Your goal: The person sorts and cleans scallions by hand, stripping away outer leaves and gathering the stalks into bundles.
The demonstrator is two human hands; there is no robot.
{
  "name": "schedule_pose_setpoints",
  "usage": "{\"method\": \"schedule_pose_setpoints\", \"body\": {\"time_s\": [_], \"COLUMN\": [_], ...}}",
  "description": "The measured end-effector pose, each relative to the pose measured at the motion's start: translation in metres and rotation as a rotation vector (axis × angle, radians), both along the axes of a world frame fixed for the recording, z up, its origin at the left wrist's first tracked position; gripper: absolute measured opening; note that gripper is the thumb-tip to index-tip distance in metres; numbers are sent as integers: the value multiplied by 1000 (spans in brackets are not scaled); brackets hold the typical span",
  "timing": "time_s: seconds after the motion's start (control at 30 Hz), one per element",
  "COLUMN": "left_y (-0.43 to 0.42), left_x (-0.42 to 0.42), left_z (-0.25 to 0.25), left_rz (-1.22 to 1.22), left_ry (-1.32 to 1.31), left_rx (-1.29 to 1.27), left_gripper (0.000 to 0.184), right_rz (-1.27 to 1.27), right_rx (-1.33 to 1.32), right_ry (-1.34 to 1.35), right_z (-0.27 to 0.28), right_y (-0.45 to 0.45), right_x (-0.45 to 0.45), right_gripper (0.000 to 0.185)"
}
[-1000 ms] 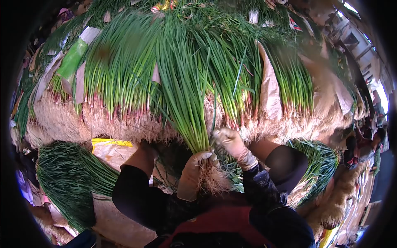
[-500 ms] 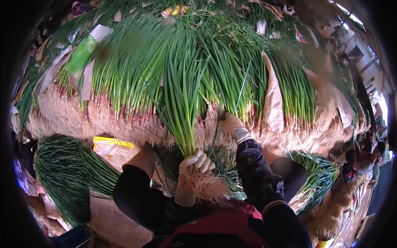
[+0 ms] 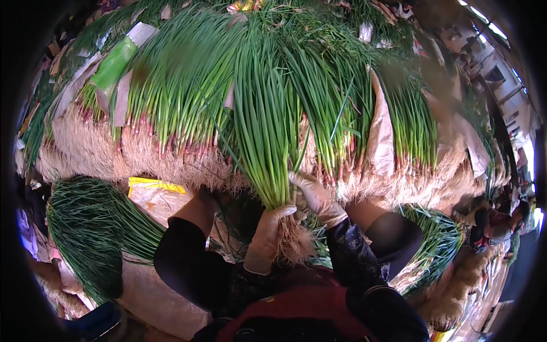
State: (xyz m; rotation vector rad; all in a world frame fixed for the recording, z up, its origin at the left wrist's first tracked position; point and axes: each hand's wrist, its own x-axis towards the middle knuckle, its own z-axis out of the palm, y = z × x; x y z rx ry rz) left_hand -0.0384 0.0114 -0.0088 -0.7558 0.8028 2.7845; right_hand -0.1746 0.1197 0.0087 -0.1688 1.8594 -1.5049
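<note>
My gloved left hand (image 3: pixel 266 236) is wrapped round the lower stalks of a bunch of green onions (image 3: pixel 269 148), just above its pale, hairy roots. The bunch's leaves fan upward over the pile. At its right side, my gloved right hand (image 3: pixel 316 196) has its fingers closed around a few stalks beside the bunch. Behind both hands lies a long row of onions (image 3: pixel 176 102), roots toward me and leaves pointing away.
A tied heap of greens (image 3: pixel 85 233) lies at the left beside a yellow-edged sack (image 3: pixel 156 196). More greens (image 3: pixel 436 245) lie at the right. Paper sheets (image 3: pixel 380 128) and a green wrapper (image 3: pixel 117 68) sit among the onions. A person (image 3: pixel 496 225) is at far right.
My right hand has come back from the root row to the held bunch, bringing stalks. My left hand has shifted slightly to the right and up with the bunch.
</note>
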Motion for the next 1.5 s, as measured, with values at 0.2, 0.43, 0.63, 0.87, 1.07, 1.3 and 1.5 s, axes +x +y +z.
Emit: {"method": "schedule_pose_setpoints", "body": {"time_s": [0.2, 0.43, 0.63, 0.87, 1.07, 1.3, 1.5], "left_y": [6, 17, 15, 17, 5, 7, 5], "left_x": [-4, -14, 0, 7, -3, 10, 6], "left_z": [-27, -22, 7, 46, -32, 18, 19], "left_rz": [126, 167, 144, 197, -42, 74, -63], "left_ry": [56, 41, 128, 196, 88, 77, 74], "left_rx": [-74, 11, 391, 271, 379, 352, 256], "left_gripper": [26, 13, 22, 30, 28, 29, 25], "right_rz": [52, -207, 207, 1277, 335, -63, -118], "right_rx": [395, 78, 745, 798, 208, -640, -4], "right_ry": [723, 8, 882, 767, 270, -631, 513], "right_z": [-28, -52, -75, -109, -98, -14, -8], "right_y": [-7, -6, 15, 97, 83, -2, -11], "right_x": [11, 10, -5, 33, 26, -14, 6], "right_gripper": [34, 35, 27, 34, 41, 34, 22]}}
